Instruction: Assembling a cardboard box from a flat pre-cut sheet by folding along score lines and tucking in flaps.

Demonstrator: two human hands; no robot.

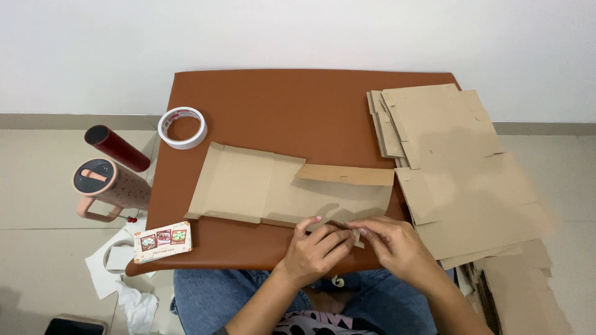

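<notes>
**A:** What are the hands doing with that cardboard?

**B:** The flat die-cut cardboard box blank (282, 186) lies unfolded across the brown table (279, 99), its long side toward the person. Both hands meet at its near edge. The left hand (316, 248) has its fingers curled and pinching the edge flap; the right hand (391, 245) pinches the same strip from the other side, fingertips almost touching the left's. Holding it from both sides would keep the crease straight, I think.

**A:** And one flap already stands up?

**B:** Yes, the far flap on the right half is lifted and tilted, casting a shadow on the panel beneath it.

**A:** Why is the stack off to the right?

**B:** The pile of flat cardboard blanks (459, 167) sits on the table's right corner, overhanging it, just beside the right hand, probably for easy reach. More cardboard leans lower down at the right.

**A:** Anything else on the table?

**B:** A roll of white tape (182, 128) near the far left corner, and a small printed card (162, 242) at the near left edge.

**A:** The room?

**B:** Pale tiled floor and a plain white wall. On the floor at left stand a pink tumbler with handle (102, 189) and a dark red cylinder (117, 147), with crumpled white paper (138, 304) nearby. The person sits in blue jeans.
</notes>
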